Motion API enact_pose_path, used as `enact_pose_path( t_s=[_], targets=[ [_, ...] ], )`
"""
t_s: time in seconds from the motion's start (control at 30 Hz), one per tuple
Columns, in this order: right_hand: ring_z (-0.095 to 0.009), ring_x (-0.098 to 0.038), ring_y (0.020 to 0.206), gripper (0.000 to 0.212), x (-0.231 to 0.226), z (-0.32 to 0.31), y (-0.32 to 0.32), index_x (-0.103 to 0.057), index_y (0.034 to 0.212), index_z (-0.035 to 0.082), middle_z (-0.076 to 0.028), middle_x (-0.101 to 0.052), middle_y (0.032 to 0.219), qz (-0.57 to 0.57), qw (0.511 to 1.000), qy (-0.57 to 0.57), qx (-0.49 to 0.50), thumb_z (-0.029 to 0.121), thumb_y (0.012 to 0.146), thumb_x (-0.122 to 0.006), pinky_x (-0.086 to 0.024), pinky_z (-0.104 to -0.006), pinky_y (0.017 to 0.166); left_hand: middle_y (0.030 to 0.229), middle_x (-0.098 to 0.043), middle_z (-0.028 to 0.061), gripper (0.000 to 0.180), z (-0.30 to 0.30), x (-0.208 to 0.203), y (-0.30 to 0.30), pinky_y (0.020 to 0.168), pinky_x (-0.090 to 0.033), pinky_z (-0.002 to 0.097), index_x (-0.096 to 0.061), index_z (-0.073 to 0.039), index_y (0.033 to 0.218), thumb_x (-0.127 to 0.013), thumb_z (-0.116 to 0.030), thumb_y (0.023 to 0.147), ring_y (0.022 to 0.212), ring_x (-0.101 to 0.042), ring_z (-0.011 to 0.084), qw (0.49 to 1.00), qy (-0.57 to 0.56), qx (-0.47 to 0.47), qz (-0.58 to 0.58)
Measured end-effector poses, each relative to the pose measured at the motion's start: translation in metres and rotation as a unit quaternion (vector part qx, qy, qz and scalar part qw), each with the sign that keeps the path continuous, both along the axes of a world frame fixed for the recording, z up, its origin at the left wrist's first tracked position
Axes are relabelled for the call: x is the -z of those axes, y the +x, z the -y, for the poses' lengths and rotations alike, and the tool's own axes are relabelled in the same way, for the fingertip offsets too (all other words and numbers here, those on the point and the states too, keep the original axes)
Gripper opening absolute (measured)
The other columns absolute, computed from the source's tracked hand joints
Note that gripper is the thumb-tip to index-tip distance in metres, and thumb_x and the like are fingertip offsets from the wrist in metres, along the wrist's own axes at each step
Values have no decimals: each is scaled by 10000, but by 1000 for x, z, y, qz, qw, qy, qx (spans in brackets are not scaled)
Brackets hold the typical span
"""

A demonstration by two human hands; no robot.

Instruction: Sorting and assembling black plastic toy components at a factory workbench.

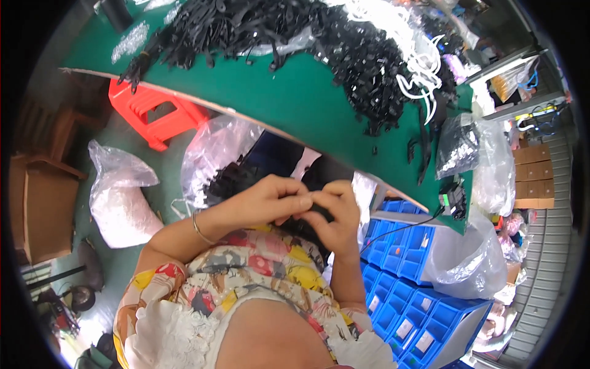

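Note:
My left hand (275, 198) and my right hand (337, 214) meet in front of my body, by the near edge of the green table (258, 92). The fingers of both are bent, thumbs and fingertips pressed together. Whatever lies between the fingertips is hidden or too small to name. Beyond them, a big heap of black straps (246, 27) covers the far side of the tabletop. It runs on to the right into a pile of small black plastic pieces (372, 80). Below the table edge, beside my left hand, more black pieces (228, 183) show near a clear plastic bag (206, 154).
White cords (424, 74) lie at the table's right, near a bag of dark parts (458, 147). Blue bins (399, 307) stand low at my right. A red plastic stool (163, 120) is under the table's left side. A filled clear bag (126, 209) sits on the floor.

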State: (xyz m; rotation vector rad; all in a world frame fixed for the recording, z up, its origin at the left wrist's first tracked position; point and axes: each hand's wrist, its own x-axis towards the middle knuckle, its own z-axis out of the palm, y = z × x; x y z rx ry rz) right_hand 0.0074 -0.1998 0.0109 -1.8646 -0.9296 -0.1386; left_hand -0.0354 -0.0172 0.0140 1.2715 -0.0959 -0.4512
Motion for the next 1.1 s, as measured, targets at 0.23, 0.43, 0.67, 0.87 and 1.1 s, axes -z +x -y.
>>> enact_pose_path(
  t_s=[0.23,0.43,0.67,0.87,1.1],
  targets=[
    [-149,-570,713,272,14,1,6,-627,925,-27,-81,-596,777,-216,966,138,-35,40,683,-734,-436,-231,633,688,-508,-15,264,-7,-3,9,531,-373,203,-568,-23,851,-514,-274,913,623,-444,41,996,71,7,52],
    [-141,-569,721,281,40,0,1,-614,948,-45,-74,-575,829,-299,920,245,-58,77,721,-728,-442,-232,656,670,-475,-27,229,-1,7,4,498,-315,192,-566,-10,868,-505,-224,924,584,-391,34,999,-50,-4,-2],
    [-156,-585,762,279,38,-7,-2,-600,973,-49,-86,-558,862,-350,872,331,-90,70,746,-708,-458,-241,684,683,-500,-17,212,-2,6,5,504,-331,174,-576,5,891,-511,-195,919,585,-416,37,982,-170,-4,-76],
    [-123,-554,645,265,-9,21,15,-635,905,-18,-74,-580,742,-158,985,70,2,-6,655,-721,-426,-221,553,755,-595,68,270,-22,-16,24,577,-430,256,-599,3,963,-596,-240,845,645,-542,124,968,156,53,189],
    [-197,-585,652,238,-24,65,0,-629,903,-7,-113,-607,762,-195,977,-82,41,29,682,-709,-446,-272,571,808,-622,124,369,-76,-21,16,609,-457,340,-538,-67,1107,-628,-126,755,690,-612,289,910,332,168,182]
  ],
)
